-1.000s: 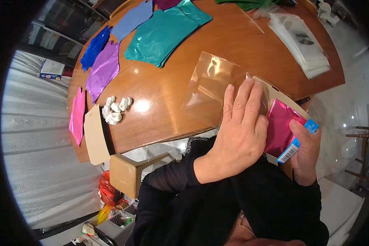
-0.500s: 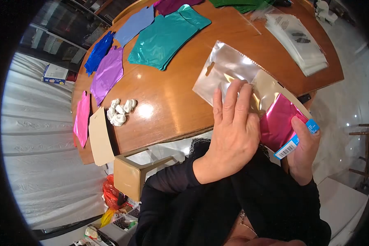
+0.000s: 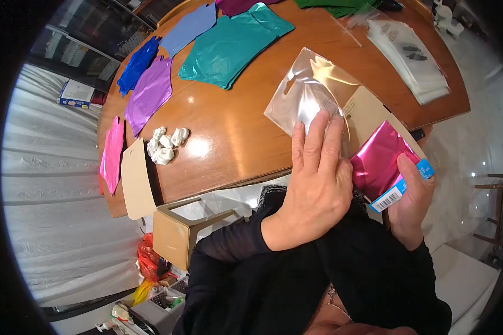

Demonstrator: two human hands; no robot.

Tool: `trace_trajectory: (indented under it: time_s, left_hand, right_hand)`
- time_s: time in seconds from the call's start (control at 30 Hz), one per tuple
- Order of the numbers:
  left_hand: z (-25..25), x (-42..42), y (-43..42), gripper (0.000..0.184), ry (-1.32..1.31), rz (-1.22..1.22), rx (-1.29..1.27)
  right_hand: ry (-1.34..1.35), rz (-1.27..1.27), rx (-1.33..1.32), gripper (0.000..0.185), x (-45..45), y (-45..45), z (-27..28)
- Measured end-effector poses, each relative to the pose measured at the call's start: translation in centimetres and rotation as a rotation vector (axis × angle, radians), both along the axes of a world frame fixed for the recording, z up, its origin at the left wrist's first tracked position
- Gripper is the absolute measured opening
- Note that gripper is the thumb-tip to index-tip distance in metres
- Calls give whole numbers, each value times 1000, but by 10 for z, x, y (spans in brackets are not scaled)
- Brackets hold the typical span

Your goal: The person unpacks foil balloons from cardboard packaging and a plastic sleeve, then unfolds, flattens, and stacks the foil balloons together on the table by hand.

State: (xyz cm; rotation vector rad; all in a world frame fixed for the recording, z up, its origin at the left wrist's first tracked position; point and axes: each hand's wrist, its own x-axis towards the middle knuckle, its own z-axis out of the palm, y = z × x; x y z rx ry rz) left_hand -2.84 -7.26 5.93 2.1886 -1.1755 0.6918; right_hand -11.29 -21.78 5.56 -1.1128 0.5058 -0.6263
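A clear plastic bag [image 3: 293, 103] with a hang hole lies across my hands, raised above the table's near edge. My left hand [image 3: 316, 190] rests its long fingers over the bag; its thumb is hidden, and the hand appears to grip the film. Folded shiny pink film [image 3: 377, 159] sits beside those fingers, with a blue label strip [image 3: 394, 192] bearing a barcode along its lower edge. My right hand [image 3: 412, 198] is closed around this lower end, thumb on top, fingers underneath. Beige card [image 3: 377, 111] shows behind the pink film.
The round wooden table [image 3: 229, 134] bears teal film sheets [image 3: 235, 47], a purple sheet [image 3: 149, 89], a pink sheet [image 3: 112, 153], white bundles [image 3: 165, 145] and a stack of clear bags [image 3: 408, 61]. A beige chair [image 3: 173, 237] stands at the near left.
The clear bag's free end has shifted slightly and its film now bulges differently, with a brighter reflection. Both hands keep nearly the same places. The view has tilted slightly.
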Motion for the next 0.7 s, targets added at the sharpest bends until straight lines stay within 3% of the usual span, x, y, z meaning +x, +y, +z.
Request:
trace_trajectory:
  time_s: [0.2,0.43,0.5,0.53,0.67,0.7]
  left_hand:
    - [6,9,13,16,-46,-14,-27]
    - [9,21,34,38,13,129,-536]
    - [3,26,36,45,294,133,-996]
    - [4,25,38,45,288,148,-998]
    - [13,23,41,51,1316,-245,-1437]
    - [15,24,39,46,1448,-302,-1443]
  right_hand:
    - [-39,54,50,27,17,6,6]
    - [-207,41,35,31,55,12,8]
    - [-242,40,53,32,63,13,8]
    - [-239,55,55,32,65,14,9]
    - [-255,119,62,32,73,22,17]
    - [-261,121,61,32,75,24,17]
